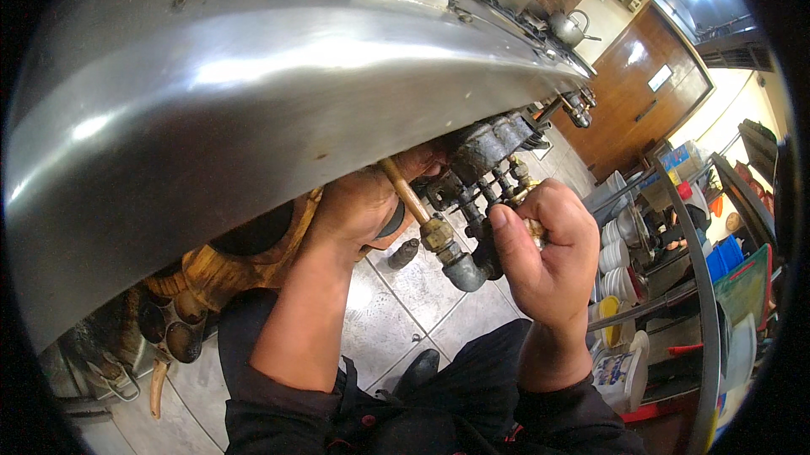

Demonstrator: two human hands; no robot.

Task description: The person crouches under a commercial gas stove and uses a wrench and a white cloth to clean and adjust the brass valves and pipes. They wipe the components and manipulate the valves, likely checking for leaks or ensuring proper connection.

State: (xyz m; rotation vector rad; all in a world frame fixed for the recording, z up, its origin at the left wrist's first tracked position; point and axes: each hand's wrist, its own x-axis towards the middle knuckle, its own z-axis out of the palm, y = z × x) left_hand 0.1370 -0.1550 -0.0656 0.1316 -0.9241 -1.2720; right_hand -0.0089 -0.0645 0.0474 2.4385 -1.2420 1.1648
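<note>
A long stainless steel stove front (pixel 211 118) crosses the upper view. Under its edge is a blackened gas manifold (pixel 489 151) with small valves and fittings. A brass pipe (pixel 405 193) runs down to a brass nut (pixel 437 234) and grey elbow (pixel 464 269). My left hand (pixel 371 193) reaches under the edge behind the brass pipe, its fingertips mostly hidden near the manifold. My right hand (pixel 544 248) is closed beside the lower fittings, thumb up, around a small pale, crumpled-looking thing I cannot make out clearly.
Wooden pieces with round holes (pixel 253 227) sit under the stove at left. A dark cylinder (pixel 403 254) stands on the tiled floor (pixel 380 312). At right, a metal rack (pixel 704 303) holds several tubs and trays. A kettle (pixel 567 26) and wooden door (pixel 641 84) are beyond.
</note>
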